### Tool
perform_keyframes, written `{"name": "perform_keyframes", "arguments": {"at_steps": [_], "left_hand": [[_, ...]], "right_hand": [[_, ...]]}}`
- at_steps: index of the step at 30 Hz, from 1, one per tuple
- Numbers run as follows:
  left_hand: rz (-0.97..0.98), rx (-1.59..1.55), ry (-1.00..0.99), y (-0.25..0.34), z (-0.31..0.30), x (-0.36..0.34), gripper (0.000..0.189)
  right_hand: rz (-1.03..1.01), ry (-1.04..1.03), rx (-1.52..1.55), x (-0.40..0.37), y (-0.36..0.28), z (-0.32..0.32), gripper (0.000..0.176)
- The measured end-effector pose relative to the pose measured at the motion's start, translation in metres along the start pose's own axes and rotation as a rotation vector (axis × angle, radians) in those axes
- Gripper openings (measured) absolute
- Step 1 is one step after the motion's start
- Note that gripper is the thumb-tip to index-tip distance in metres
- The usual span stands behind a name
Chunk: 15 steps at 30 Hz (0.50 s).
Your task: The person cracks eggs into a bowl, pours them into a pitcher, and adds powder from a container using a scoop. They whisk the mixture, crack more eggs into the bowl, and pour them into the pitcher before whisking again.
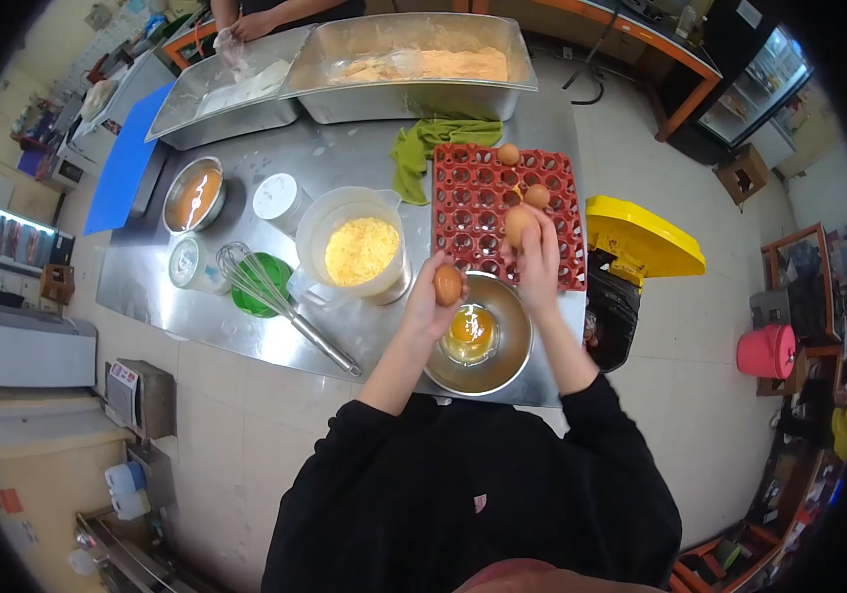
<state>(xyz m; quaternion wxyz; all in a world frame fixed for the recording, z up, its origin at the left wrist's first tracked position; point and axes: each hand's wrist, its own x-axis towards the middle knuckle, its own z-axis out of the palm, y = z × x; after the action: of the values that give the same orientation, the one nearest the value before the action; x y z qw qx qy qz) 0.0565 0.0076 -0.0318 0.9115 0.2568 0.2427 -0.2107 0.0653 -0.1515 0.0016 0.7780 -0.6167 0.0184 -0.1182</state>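
Observation:
My left hand (427, 304) is closed around a brown egg (448, 287) just above the left rim of a steel bowl (517, 346). In that bowl lies a cracked-open raw egg (471, 326) with its yolk whole. My right hand (539, 267) reaches over the red egg tray (455, 219), fingers wrapped on a lighter brown egg (518, 225). Two more eggs sit farther back on the tray, one (536, 196) close behind my right fingers and another (508, 154) near the far edge.
Left of the bowl are a plastic jug (359, 252) of yellow crumbly food, a whisk (295, 321) across a green bowl (263, 287), and a white tub (280, 201). Large metal bins (408, 104) stand behind a green cloth (443, 138). A person's hands (245, 28) work at the far left bin.

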Motion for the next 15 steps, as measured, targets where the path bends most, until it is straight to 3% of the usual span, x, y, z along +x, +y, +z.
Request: {"name": "perform_keyframes", "arguments": {"at_steps": [2, 3, 6, 9, 13, 15], "left_hand": [[0.012, 0.031, 0.003, -0.003, 0.008, 0.007, 0.023], [0.027, 0.063, -0.010, -0.006, 0.011, 0.009, 0.024], [0.068, 0.112, 0.006, -0.005, 0.030, -0.008, 0.021], [0.034, 0.198, -0.201, -0.004, -0.003, 0.005, 0.020], [0.304, 0.564, -0.256, 0.003, 0.000, -0.018, 0.030], [0.454, 0.820, -0.361, 0.008, -0.002, -0.029, 0.038]], "right_hand": [[-0.226, 0.147, -0.031, -0.038, 0.012, 0.016, 0.035], [-0.362, 0.074, -0.342, -0.044, 0.024, 0.018, 0.034], [-0.237, 0.014, -0.317, -0.055, 0.040, 0.026, 0.034], [0.350, -0.054, 0.400, -0.053, 0.026, 0.015, 0.035], [0.623, -0.250, 0.529, -0.049, 0.009, -0.001, 0.037], [0.617, -0.279, 0.483, -0.052, 0.008, 0.000, 0.033]]}}
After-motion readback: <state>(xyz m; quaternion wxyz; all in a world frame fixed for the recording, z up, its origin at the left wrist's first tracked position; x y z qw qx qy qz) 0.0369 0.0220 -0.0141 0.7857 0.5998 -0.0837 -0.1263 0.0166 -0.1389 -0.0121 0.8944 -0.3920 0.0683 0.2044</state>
